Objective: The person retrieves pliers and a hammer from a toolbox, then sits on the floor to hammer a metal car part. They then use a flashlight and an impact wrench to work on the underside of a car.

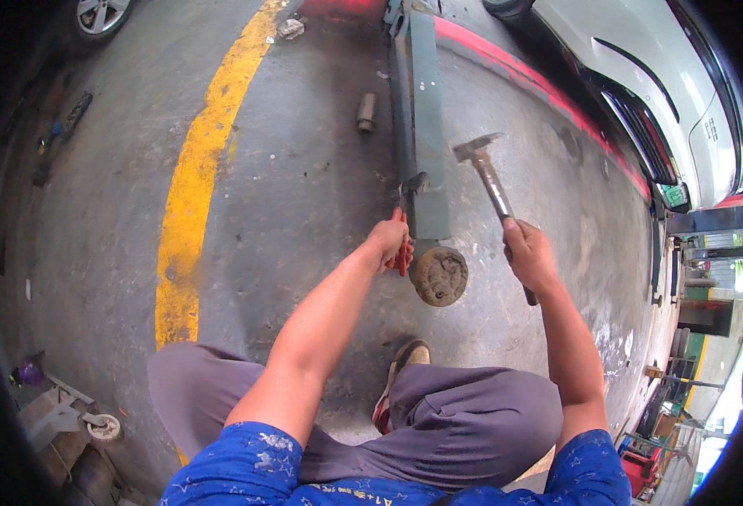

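My left hand (386, 243) is closed around red-handled pliers (402, 258). Their jaws point away from me, beside a small dark piece (418, 182) on the edge of a long grey-green steel arm (429, 110); whether they grip it I cannot tell. In my right hand (530, 255) is a hammer (491, 182), held up by its handle to the right of the steel arm. Its head is apart from the metal. A round, dirt-covered pad (441, 277) lies at the arm's near end, between my hands.
A metal cylinder (366, 112) lies on the floor left of the steel arm. A yellow stripe (190, 207) runs along the left, a red one (540, 88) on the right. A white car (641, 51) stands at the far right. My shoe (409, 354) is close behind the pad.
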Tool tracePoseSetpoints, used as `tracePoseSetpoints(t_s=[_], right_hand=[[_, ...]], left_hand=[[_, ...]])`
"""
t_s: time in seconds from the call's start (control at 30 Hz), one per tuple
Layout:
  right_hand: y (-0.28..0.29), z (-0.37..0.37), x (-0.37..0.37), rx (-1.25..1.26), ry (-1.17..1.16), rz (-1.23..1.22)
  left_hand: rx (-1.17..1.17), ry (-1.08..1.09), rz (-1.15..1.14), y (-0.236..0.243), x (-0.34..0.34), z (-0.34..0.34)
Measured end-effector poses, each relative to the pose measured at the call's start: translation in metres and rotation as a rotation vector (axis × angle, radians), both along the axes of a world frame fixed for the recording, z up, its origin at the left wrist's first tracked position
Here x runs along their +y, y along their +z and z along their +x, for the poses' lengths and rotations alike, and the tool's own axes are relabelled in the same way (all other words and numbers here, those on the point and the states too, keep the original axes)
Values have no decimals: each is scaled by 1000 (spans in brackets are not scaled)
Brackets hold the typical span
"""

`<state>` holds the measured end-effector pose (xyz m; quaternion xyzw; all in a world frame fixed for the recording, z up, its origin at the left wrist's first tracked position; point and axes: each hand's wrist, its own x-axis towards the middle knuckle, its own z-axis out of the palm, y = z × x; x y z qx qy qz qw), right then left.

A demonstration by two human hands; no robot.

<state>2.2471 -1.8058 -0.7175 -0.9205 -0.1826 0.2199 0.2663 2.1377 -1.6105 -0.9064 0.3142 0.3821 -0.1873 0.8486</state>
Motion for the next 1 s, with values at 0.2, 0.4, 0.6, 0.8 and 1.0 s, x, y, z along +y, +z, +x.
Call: tracePoseSetpoints(t_s=[0.2, 0.4, 0.6, 0.8, 1.0], right_hand=[[-30, 8, 6, -59, 233, -176], [-57, 20, -1, -21, 343, -415], [26, 13, 43, 32, 89, -36], [74, 3, 95, -17, 610, 1133], [-64, 4, 12, -160, 445, -568]], left_hand=[[84, -5, 13, -30, -28, -12], [88, -23, -45, -18, -22, -19], [60, 26, -55, -31, -25, -23], [81, 3, -50, -43, -20, -33], [-34, -143, 95, -37, -35, -24]])
